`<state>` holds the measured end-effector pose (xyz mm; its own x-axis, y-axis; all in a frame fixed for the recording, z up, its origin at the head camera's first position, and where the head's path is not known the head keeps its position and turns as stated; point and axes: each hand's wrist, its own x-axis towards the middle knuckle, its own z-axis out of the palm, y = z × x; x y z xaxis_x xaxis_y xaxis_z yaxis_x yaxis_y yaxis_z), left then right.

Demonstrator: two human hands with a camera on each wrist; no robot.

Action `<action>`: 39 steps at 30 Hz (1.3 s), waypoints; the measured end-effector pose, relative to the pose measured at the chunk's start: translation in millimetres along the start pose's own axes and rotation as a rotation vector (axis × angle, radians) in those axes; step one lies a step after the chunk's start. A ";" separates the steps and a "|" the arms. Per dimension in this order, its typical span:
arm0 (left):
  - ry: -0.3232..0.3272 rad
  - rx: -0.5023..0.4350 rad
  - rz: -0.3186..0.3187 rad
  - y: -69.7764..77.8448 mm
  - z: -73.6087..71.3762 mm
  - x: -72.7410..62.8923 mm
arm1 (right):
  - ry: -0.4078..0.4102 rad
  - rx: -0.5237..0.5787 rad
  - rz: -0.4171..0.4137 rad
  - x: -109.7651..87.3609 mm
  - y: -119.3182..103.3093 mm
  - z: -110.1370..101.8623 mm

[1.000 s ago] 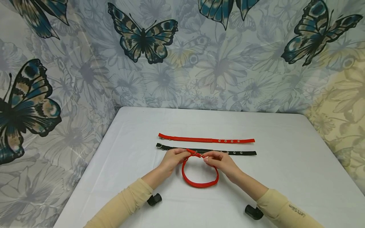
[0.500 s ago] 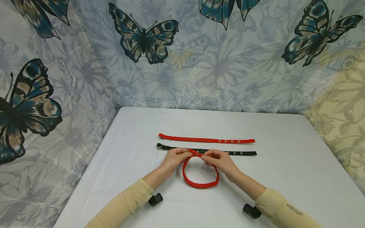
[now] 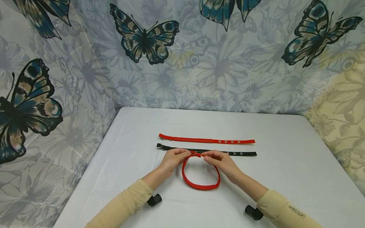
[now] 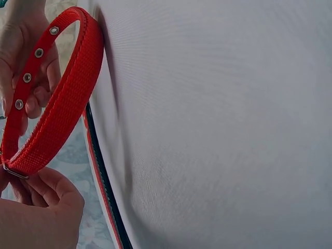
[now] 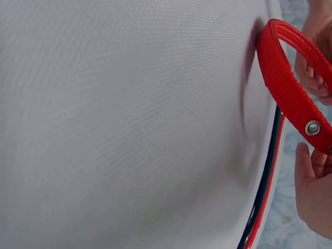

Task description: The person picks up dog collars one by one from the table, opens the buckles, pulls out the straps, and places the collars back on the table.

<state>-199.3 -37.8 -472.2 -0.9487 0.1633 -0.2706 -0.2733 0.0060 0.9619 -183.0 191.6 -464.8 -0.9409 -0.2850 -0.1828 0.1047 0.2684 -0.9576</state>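
Observation:
A red collar (image 3: 199,187), bent into a loop, hangs between my two hands over the white table. My left hand (image 3: 172,161) pinches it near the metal buckle (image 4: 15,172), while my right hand (image 3: 222,162) pinches the strap just to the right of the buckle. Silver eyelets (image 4: 27,78) line the strap in the left wrist view. The right wrist view catches the padded band of the collar (image 5: 282,72) and one eyelet (image 5: 312,127). My fingertips partly cover the buckle area, so how far the strap runs through it cannot be made out.
Behind the hands a black collar (image 3: 242,153) lies flat, partly covered by them. Farther back a second red collar (image 3: 196,139) lies straight. The white table (image 3: 137,123) ends at a butterfly-patterned cloth (image 3: 222,79). Dark wrist cameras (image 3: 253,212) sit below the sleeves.
My right hand shifted slightly left, then back right. The loop now looks a little wider and lower, and less red strap sticks out above the left fingers. The left hand stays nearly in place.

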 end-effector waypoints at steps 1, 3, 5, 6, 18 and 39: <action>-0.001 -0.005 -0.002 0.1 -0.2 -0.1 | -0.005 0.009 -0.001 -0.1 0.1 0.0; -0.006 -0.008 0.002 -0.1 -0.3 0.0 | -0.006 0.030 0.005 0.1 0.1 0.4; -0.008 -0.014 0.005 0.0 -0.2 0.2 | 0.005 0.049 0.018 0.6 -0.1 1.3; -0.010 -0.015 0.006 0.1 -0.1 0.2 | 0.015 0.054 0.025 0.9 -0.3 1.8; -0.038 0.001 0.012 -0.2 2.9 0.1 | 0.073 -0.021 0.041 5.7 -2.2 4.0; -0.096 0.096 0.069 3.0 -4.3 0.1 | -0.002 -0.080 -0.031 0.9 -4.2 -1.0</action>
<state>-200.9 -42.0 -469.5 -0.9438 0.2605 -0.2033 -0.1874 0.0847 0.9786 -184.7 191.1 -460.7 -0.9426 -0.2965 -0.1538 0.0493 0.3320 -0.9420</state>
